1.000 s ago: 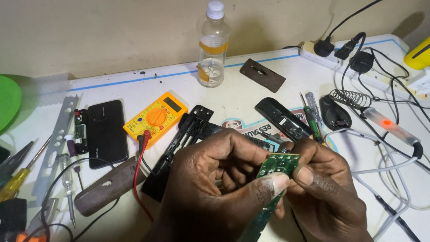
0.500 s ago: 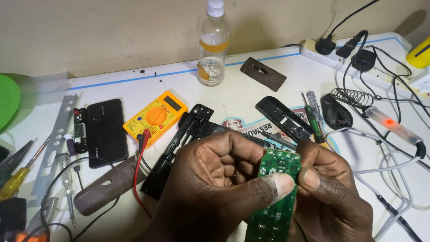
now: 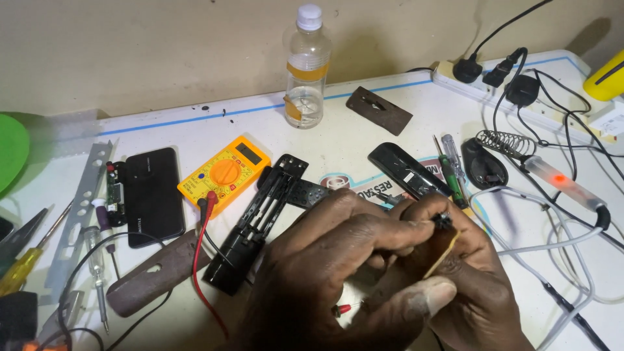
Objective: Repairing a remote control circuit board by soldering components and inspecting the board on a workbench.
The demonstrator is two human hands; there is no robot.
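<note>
Both my hands are closed around a small circuit board (image 3: 444,252) near the table's front edge. The board is turned edge-on, so only its thin tan edge and a small black part at its top show. My left hand (image 3: 325,273) wraps it from the left, thumb pressed low against it. My right hand (image 3: 484,273) grips it from the right with fingertips at the top. A red probe tip (image 3: 342,309) lies under my left hand. A black remote shell (image 3: 257,224) lies open just left of my hands.
A yellow multimeter (image 3: 224,172), black phone (image 3: 153,195) and metal strip (image 3: 81,201) lie to the left. A plastic bottle (image 3: 307,68) stands at the back. To the right are a soldering iron (image 3: 562,182), its coil stand (image 3: 507,143), a power strip (image 3: 520,97) and tangled cables.
The board's green face showed before; it has been turned so only its edge shows now. My hands have stayed in place, fingers shifted around it.
</note>
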